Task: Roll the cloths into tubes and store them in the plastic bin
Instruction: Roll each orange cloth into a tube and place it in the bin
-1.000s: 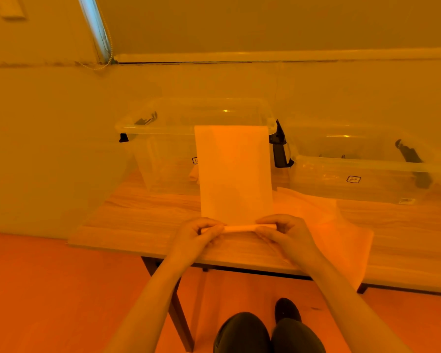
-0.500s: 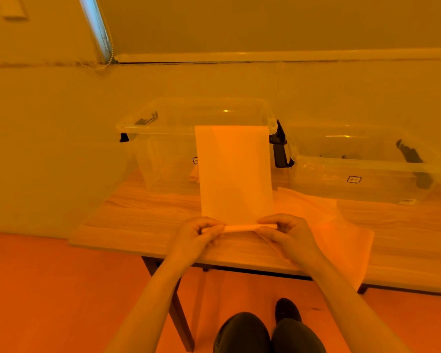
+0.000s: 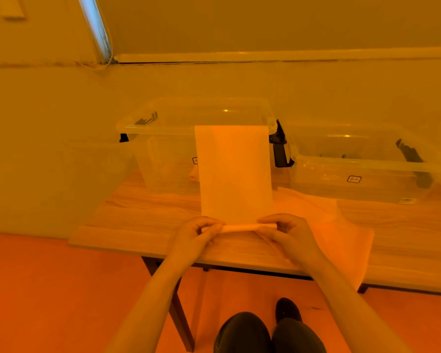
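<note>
Over on the far left of the wooden table (image 3: 148, 220) sits the taller plastic bin (image 3: 168, 149), clear-walled, black latch on its end, a small pale bundle dimly showing through its front wall (too blurred to name). Draped from that bin's front rim and running down onto the table toward the person is the cloth (image 3: 234, 174), a long flat strip, and its near end is curled into a thin tube right at the table's front edge. The left hand (image 3: 196, 235) pinches the tube's left end, fingers curled over it, thumb beneath. The right hand (image 3: 288, 233) grips the tube's right end the same way, fingers bent around the roll. Right of the cloth, and touching it, a loose pile of cloths (image 3: 341, 233) spills over the table's front edge. Behind that pile, on the table's right side, stands the lower second bin (image 3: 354, 171), clear too, with dark latches.
</note>
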